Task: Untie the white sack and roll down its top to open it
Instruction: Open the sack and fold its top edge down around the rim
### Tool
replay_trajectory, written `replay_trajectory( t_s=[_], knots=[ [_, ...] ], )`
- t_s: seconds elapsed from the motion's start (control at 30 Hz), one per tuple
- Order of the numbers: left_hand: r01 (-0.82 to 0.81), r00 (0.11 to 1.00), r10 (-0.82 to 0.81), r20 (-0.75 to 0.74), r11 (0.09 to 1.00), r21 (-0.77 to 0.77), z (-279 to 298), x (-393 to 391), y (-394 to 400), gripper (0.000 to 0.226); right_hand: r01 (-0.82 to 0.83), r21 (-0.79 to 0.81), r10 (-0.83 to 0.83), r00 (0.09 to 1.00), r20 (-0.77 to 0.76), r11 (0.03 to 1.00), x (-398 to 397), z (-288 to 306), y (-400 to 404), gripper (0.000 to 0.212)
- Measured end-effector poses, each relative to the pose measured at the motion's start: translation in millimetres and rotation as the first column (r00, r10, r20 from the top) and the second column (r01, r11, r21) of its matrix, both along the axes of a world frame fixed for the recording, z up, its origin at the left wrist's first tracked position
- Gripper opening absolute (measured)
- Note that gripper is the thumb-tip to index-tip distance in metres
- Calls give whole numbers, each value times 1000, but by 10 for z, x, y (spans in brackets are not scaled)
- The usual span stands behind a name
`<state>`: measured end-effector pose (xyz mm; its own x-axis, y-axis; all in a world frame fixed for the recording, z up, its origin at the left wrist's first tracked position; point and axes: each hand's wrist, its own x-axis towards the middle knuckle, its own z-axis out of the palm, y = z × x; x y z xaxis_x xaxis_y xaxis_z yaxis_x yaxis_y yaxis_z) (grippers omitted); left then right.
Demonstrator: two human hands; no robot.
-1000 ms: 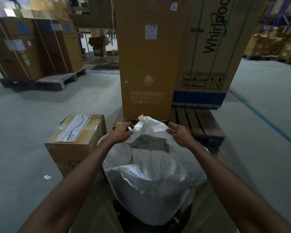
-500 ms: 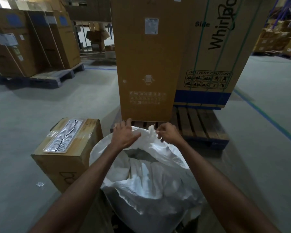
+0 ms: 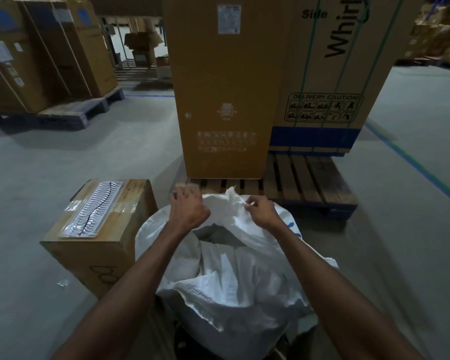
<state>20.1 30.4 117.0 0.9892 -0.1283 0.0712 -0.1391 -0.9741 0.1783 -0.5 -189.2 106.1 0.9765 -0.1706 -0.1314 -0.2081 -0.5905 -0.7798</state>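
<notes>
Left hand (image 3: pixel 188 209) and right hand (image 3: pixel 260 209) at far rim of crumpled white woven sack (image 3: pixel 234 276); mouth open. Right fingers pinched on rim fabric; left fingers curled, grip indeterminate.

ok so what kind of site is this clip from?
Most likely a warehouse or appliance distribution floor: tall brown cardboard appliance cartons stand on slatted wooden pallets, more palletised cartons line the bare grey concrete floor, and a painted lane line runs along it.

The tall carton (image 3: pixel 330 74) on the pallet reads "Side", a cut-off "Whir" and "DELIVERY CAUTION"
</notes>
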Motion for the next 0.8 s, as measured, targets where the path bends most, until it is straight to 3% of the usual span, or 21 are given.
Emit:
replay_trajectory(
  t_s=[0.13, 0.23, 0.33, 0.4, 0.43, 0.5, 0.53, 0.6, 0.67, 0.73, 0.8],
  knots=[
    [366, 895, -372, 247, 928, 69, 22, -8, -182, 79, -172, -72, 180, 975, 132, 982, -29, 161, 55, 33],
    [461, 870, -469, 150, 883, 85, 34, 91, -350, 64, -330, -123, 344, 931, 120, 936, -117, 338, 6, 51],
    [493, 864, -490, 119, 870, 3, 85, 172, -366, 33, -335, -151, 350, 933, 85, 930, -138, 482, -101, 39],
    [524, 851, -522, 55, 851, -37, 105, 178, -357, 26, -330, -197, 348, 935, 69, 923, -136, 531, -149, 29],
    [518, 855, -519, 2, 853, -61, 106, 162, -361, 27, -322, -250, 345, 937, 51, 913, -153, 546, -139, 21],
    [427, 884, -452, -119, 885, -188, 80, 143, -359, 39, -243, -513, 312, 949, 50, 823, -191, 494, -93, 12],
    [351, 900, -405, -159, 892, -283, 66, 138, -349, 46, -168, -641, 292, 952, 92, 749, -225, 405, -48, 28],
    [205, 924, -329, -196, 856, -474, 51, 131, -317, 56, -73, -747, 289, 943, 163, 660, -393, 243, 81, 57],
    [78, 932, -275, -238, 789, -609, 59, 121, -314, 53, -28, -790, 308, 929, 205, 612, -539, 55, 185, 59],
    [-15, 905, -267, -331, 759, -651, 65, 95, -345, 44, -13, -768, 298, 926, 233, 641, -572, -84, 203, 39],
    [-12, 885, -295, -361, 759, -651, 46, 63, -375, 47, -72, -591, 238, 949, 207, 803, -518, -109, 158, 28]
  ],
)
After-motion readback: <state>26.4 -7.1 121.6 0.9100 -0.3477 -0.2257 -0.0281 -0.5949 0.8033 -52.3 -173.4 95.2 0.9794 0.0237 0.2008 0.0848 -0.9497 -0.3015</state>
